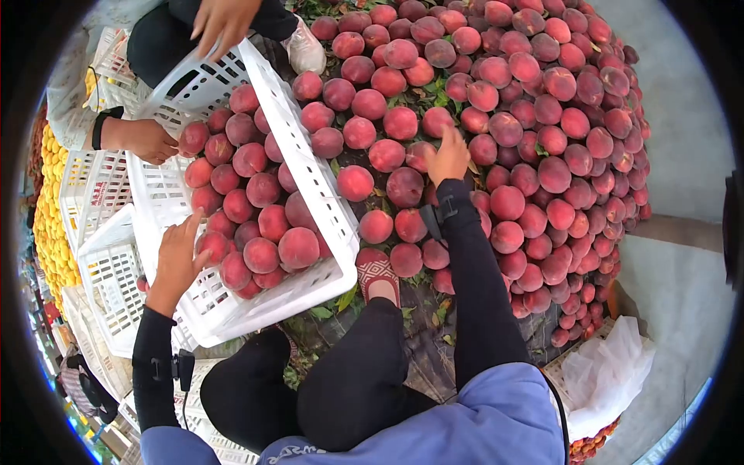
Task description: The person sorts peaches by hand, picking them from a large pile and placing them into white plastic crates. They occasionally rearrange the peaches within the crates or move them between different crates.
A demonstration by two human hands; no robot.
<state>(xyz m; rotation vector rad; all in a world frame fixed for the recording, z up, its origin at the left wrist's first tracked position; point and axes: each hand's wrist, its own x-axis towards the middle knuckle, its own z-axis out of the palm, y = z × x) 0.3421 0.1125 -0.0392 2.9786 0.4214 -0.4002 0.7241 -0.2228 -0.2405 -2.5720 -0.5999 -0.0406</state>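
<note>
A white plastic crate (pixel 310 167) lies in front of me, with many red peaches (pixel 263 190) inside. My left hand (pixel 180 260) is at the crate's near left side, fingers apart, its fingertips by a peach at the edge of the heap inside. To the right of the crate, a big pile of peaches (pixel 554 174) covers the ground. My right hand (pixel 448 159) reaches over this pile, its fingers at a peach (pixel 438 122); whether they grip it is hard to tell.
A co-worker's hand (pixel 143 141) touches the crate's far left; their other hand (pixel 225 23) is above its far end. More white crates (pixel 116 279) stand at left beside yellow fruit (pixel 58 217). White plastic bags (pixel 608 372) lie at lower right.
</note>
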